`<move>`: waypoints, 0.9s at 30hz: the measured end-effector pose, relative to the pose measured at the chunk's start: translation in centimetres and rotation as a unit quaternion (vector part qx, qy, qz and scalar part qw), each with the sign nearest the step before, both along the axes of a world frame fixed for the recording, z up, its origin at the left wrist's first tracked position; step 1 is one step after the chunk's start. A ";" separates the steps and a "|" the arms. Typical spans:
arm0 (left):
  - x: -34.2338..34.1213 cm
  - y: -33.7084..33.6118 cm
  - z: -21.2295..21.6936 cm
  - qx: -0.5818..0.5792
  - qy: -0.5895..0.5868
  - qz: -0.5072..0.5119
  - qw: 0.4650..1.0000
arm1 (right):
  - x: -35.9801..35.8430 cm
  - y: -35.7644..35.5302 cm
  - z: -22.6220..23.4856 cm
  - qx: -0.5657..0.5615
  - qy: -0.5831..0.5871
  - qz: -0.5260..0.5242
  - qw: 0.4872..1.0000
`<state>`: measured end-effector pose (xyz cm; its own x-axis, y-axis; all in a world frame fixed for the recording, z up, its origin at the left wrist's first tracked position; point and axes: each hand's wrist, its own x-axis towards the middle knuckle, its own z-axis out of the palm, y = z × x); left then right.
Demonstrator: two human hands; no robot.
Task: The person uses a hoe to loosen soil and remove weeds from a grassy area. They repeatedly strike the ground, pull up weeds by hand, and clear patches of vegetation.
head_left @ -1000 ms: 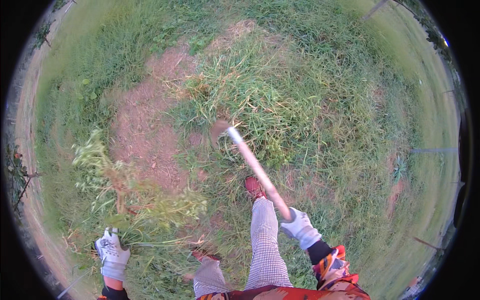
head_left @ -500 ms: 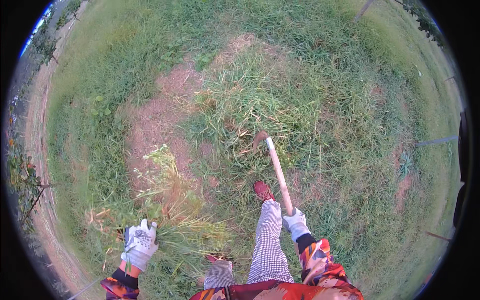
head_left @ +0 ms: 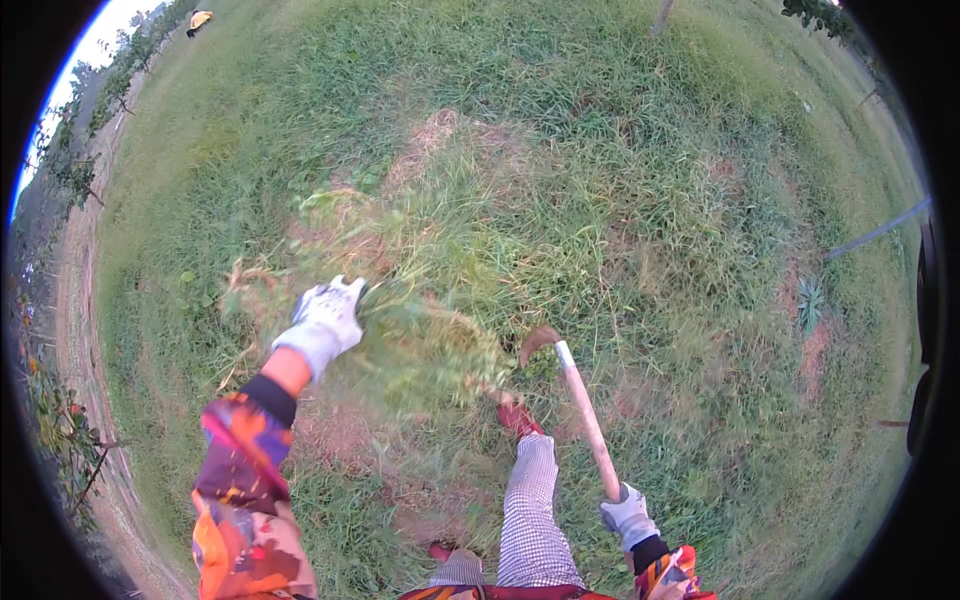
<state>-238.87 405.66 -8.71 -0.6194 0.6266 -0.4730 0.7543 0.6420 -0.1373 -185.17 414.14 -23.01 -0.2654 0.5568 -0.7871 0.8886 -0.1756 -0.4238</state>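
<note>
My left hand (head_left: 325, 318), in a white and grey work glove, is stretched forward at left of centre. It is closed on a bunch of cut grass (head_left: 430, 350), which is smeared by motion and spreads out on both sides of the glove. At the lower right, my right hand (head_left: 629, 515), gloved alike, grips the lower end of the sickle's pale wooden handle. The sickle (head_left: 585, 410) points up and away from me. Its curved, rusty-brown blade hangs above the grass, just beyond my red shoe (head_left: 518, 418).
Cut grass lies heaped on the ground (head_left: 560, 250) ahead. Bare reddish soil (head_left: 340, 440) shows at left. A spiky plant (head_left: 811, 303) grows at right near a thin post (head_left: 880, 230). Leafy trees (head_left: 75, 170) line the far left; a person in yellow (head_left: 200, 20) is far off.
My left hand has swung forward and to the right, carrying the bunch of grass from the lower left. My right hand and the sickle have shifted slightly right and nearer.
</note>
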 end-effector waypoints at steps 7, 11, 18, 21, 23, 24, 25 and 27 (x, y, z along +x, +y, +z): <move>-2.4 9.6 -1.1 0.192 -0.026 0.103 0.975 | 1.0 5.7 1.9 -0.101 0.004 -0.185 0.978; -9.8 11.9 2.7 0.462 0.123 0.103 0.872 | 1.3 8.5 1.0 -0.142 0.013 -0.227 0.963; -22.8 17.7 3.2 0.453 0.048 0.327 0.828 | -3.2 10.1 0.8 -0.181 0.038 -0.186 0.965; -14.5 17.4 -2.7 0.371 0.063 0.200 0.905 | -5.1 10.9 2.2 -0.190 0.001 -0.152 0.970; -10.7 13.0 -7.8 0.383 0.070 0.131 0.912 | -6.6 10.7 2.6 -0.181 -0.016 -0.093 0.979; -10.1 9.1 -12.5 0.382 -0.004 0.185 0.905 | -7.4 10.6 2.5 -0.180 -0.023 -0.059 0.982; -8.8 6.4 -16.6 0.386 -0.083 0.230 0.890 | -7.8 11.1 3.1 -0.186 -0.019 -0.046 0.981; -3.6 0.4 -22.6 0.436 -0.183 0.388 0.791 | -8.7 11.0 3.8 -0.188 -0.030 -0.015 0.982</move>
